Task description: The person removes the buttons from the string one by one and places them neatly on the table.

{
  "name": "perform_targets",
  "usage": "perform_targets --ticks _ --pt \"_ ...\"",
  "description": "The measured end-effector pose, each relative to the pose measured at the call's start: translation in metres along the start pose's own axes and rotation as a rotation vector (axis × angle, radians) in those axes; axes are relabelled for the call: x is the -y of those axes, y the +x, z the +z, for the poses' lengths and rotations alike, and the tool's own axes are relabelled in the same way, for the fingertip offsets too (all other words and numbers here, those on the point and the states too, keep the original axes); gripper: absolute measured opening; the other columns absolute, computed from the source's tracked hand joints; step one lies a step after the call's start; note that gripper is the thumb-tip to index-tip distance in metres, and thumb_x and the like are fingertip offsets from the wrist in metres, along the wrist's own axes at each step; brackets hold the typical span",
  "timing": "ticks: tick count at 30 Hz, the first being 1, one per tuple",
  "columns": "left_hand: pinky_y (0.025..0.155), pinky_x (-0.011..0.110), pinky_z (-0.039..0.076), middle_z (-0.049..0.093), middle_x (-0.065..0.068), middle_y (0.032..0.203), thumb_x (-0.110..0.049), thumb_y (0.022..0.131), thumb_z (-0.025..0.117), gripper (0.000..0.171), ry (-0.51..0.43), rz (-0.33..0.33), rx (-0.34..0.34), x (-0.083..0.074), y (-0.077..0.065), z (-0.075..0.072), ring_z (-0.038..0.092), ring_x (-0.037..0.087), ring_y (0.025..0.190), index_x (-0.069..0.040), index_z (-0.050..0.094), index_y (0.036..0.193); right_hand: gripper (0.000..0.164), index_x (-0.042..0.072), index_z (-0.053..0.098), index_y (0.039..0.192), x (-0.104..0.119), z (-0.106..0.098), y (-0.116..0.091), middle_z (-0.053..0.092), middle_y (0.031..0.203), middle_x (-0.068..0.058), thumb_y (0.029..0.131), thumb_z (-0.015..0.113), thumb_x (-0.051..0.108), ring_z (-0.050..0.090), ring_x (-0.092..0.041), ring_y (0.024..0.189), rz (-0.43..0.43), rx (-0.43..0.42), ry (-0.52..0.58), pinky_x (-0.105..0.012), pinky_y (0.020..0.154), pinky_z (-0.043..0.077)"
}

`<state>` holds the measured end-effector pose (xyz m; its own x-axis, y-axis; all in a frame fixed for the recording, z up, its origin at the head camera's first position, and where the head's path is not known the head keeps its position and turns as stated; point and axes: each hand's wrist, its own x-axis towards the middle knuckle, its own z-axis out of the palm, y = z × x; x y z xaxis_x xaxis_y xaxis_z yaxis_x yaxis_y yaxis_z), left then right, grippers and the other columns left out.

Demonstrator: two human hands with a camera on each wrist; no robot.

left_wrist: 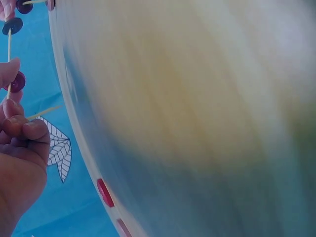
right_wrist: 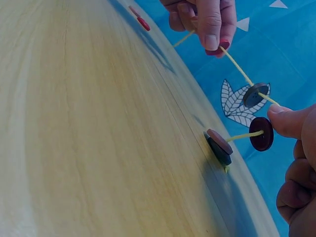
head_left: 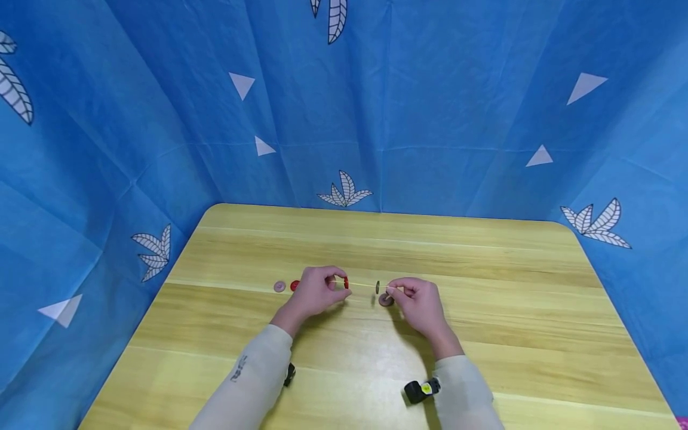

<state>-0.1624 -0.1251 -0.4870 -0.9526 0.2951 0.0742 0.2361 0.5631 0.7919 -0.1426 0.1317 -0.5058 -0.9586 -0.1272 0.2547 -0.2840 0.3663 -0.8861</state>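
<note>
My left hand (head_left: 317,291) pinches a red button (right_wrist: 223,47) that sits on a yellow string (head_left: 361,284). From behind that button, a short loose end of string sticks out past the fingers. To its right, my right hand (head_left: 421,303) pinches the same string between thumb and finger. Between the hands, a dark grey button (right_wrist: 256,95) stands edge-on along the taut stretch. Below my right hand, a dark maroon button (right_wrist: 261,134) hangs on the string. Lower still, a pinkish-brown button (right_wrist: 220,141) leans against a dark one (right_wrist: 217,150) near the tabletop, with a small yellow knot under them.
On the wooden table (head_left: 516,310), left of my left hand, lie a loose red button (head_left: 295,285) and a pale mauve button (head_left: 279,286). Behind the table hangs a blue cloth (head_left: 441,107) with leaf and triangle prints. Black wrist cameras (head_left: 419,391) sit at both sleeves.
</note>
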Motion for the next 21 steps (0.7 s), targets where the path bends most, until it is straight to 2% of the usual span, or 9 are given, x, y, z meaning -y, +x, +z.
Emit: perform_targets --ticks 7,10,12,13,14,16,17,21 --pt "0.059 0.028 0.043 0.051 -0.002 0.062 -0.012 0.081 0.085 0.029 0.004 -0.008 -0.032 0.005 -0.003 -0.008 0.043 0.010 0.054 -0.004 0.074 0.106 0.007 0.003 0.078 0.088 -0.001 -0.001 0.001 0.031 0.049 0.007 0.090 0.076 0.009 0.027 -0.004 0.042 0.002 -0.006 -0.002 -0.027 0.049 0.034" --pt "0.064 0.032 0.044 0.053 -0.002 0.063 -0.013 0.081 0.085 0.029 0.012 -0.012 -0.045 0.008 -0.003 -0.012 0.044 0.011 0.055 -0.004 0.074 0.106 0.008 0.003 0.077 0.088 -0.002 0.000 0.001 0.031 0.050 0.007 0.090 0.076 0.011 0.027 -0.004 0.043 0.001 -0.006 -0.003 -0.028 0.050 0.035" --pt "0.079 0.044 0.039 0.054 -0.004 0.064 -0.018 0.081 0.085 0.029 0.043 -0.047 -0.058 0.009 -0.005 -0.014 0.047 0.012 0.057 -0.008 0.075 0.106 0.008 0.003 0.077 0.088 -0.002 0.000 0.001 0.030 0.050 0.007 0.090 0.076 0.010 0.027 -0.004 0.043 -0.005 -0.005 -0.005 -0.028 0.050 0.035" --pt "0.083 0.053 0.033 0.054 -0.005 0.064 -0.021 0.081 0.086 0.029 0.059 -0.066 -0.066 0.010 -0.006 -0.016 0.048 0.013 0.059 -0.011 0.075 0.106 0.008 0.003 0.077 0.088 -0.002 0.000 0.001 0.030 0.050 0.007 0.089 0.076 0.010 0.026 -0.004 0.043 -0.006 -0.004 -0.006 -0.028 0.050 0.035" --pt "0.083 0.060 0.026 0.055 -0.006 0.064 -0.023 0.081 0.086 0.029 0.073 -0.085 -0.072 0.010 -0.007 -0.017 0.049 0.014 0.060 -0.013 0.076 0.106 0.007 0.003 0.077 0.088 -0.002 0.000 0.001 0.030 0.050 0.007 0.089 0.076 0.010 0.026 -0.004 0.043 -0.005 -0.003 -0.007 -0.028 0.050 0.035" --pt "0.079 0.065 0.019 0.055 -0.007 0.064 -0.027 0.080 0.086 0.029 0.097 -0.127 -0.081 0.011 -0.009 -0.019 0.051 0.016 0.063 -0.017 0.076 0.106 0.006 0.003 0.078 0.088 -0.002 0.000 0.000 0.030 0.050 0.008 0.089 0.076 0.009 0.026 -0.004 0.043 -0.005 -0.003 -0.007 -0.027 0.050 0.035" --pt "0.076 0.066 0.019 0.055 -0.008 0.064 -0.030 0.080 0.086 0.029 0.113 -0.145 -0.084 0.011 -0.010 -0.020 0.052 0.016 0.064 -0.020 0.076 0.106 0.005 0.004 0.078 0.088 -0.002 0.000 0.000 0.029 0.050 0.008 0.089 0.076 0.008 0.025 -0.005 0.043 -0.005 -0.003 -0.006 -0.027 0.050 0.035" --pt "0.072 0.054 0.031 0.054 -0.006 0.065 -0.028 0.081 0.085 0.028 0.111 -0.153 -0.086 0.014 -0.011 -0.025 0.051 0.015 0.062 -0.018 0.075 0.105 0.005 0.004 0.078 0.087 -0.001 0.001 0.000 0.029 0.050 0.009 0.090 0.075 0.007 0.025 -0.006 0.043 0.004 -0.004 -0.006 -0.027 0.050 0.035"
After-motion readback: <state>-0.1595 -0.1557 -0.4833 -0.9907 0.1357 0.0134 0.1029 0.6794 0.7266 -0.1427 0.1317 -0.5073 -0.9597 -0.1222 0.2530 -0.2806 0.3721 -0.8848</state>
